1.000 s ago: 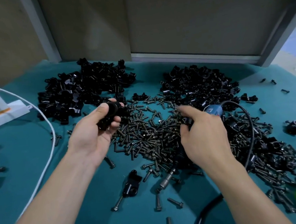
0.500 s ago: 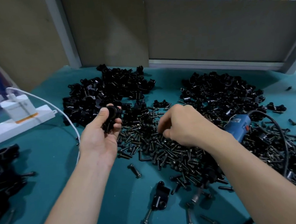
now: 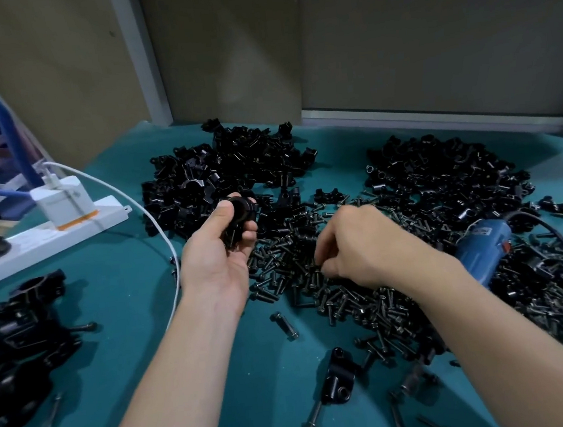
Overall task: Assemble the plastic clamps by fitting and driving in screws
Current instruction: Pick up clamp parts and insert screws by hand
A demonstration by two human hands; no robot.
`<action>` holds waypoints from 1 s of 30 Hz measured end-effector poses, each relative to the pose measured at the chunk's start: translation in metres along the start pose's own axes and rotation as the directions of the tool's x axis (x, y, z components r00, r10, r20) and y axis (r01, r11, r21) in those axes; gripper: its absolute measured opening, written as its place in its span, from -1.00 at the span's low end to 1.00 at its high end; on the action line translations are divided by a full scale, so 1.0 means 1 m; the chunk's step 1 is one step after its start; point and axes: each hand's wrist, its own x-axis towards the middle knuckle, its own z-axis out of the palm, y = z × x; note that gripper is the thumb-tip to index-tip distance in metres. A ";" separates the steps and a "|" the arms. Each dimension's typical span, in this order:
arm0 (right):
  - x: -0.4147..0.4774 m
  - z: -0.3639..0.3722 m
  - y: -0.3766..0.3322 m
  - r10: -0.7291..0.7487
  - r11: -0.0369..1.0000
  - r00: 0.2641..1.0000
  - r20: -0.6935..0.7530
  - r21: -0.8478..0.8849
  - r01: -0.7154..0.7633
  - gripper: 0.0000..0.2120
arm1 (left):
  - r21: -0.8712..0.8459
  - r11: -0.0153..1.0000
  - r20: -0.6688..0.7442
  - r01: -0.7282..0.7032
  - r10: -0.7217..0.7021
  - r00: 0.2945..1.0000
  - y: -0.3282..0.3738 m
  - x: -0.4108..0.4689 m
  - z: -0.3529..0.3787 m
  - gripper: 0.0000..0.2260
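Clamp (image 3: 239, 214) sits in your left grip (image 3: 223, 250), thumb on its near side and fingers curled round the far side. It is lifted off the counter (image 3: 126, 297) at the left fringe of the screw pile (image 3: 278, 265). Its round bore is uppermost and turned towards you. Its long axis runs from that ring down into your palm, so the lugs that take the screw are probably low and partly hidden by your fingers.

Your right grip (image 3: 355, 244) is knuckles-up with the fingers curled down into the pile. Thumb and forefinger are nearly together at the heap's surface, but you cannot tell from here whether a screw is actually pinched between them.

What matters for the next move is that the clamp lies to the left of that grip and a little farther from you, with only loose screws between. The right hand is the nearer one to the screws, so it should carry one leftward to meet the clamp. You will likely need to tilt the clamp to present a lug hole.

The blue driver (image 3: 482, 245) lies just beside your right wrist, on the side away from the clamp.
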 end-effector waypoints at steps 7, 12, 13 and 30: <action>-0.006 0.026 0.001 0.018 0.999 0.992 -0.127 0.047 -0.012 -0.94 | 0.028 1.000 0.025 -0.012 0.011 1.000 -0.001 0.002 -0.003 -0.87; -0.015 0.023 0.001 0.002 0.990 0.994 -0.112 0.141 0.014 -0.88 | 0.035 0.999 0.020 -0.026 0.026 0.999 0.003 0.003 -0.006 -0.85; -0.017 0.020 0.003 0.016 0.983 0.993 -0.118 0.185 0.006 -0.84 | 0.030 0.999 0.016 -0.030 0.030 0.999 0.004 0.003 -0.007 -0.85; -0.078 0.007 0.039 0.161 0.017 0.965 -0.208 0.978 0.208 -0.77 | 0.571 0.686 0.674 -0.452 -0.076 0.735 -0.042 -0.031 0.008 -0.77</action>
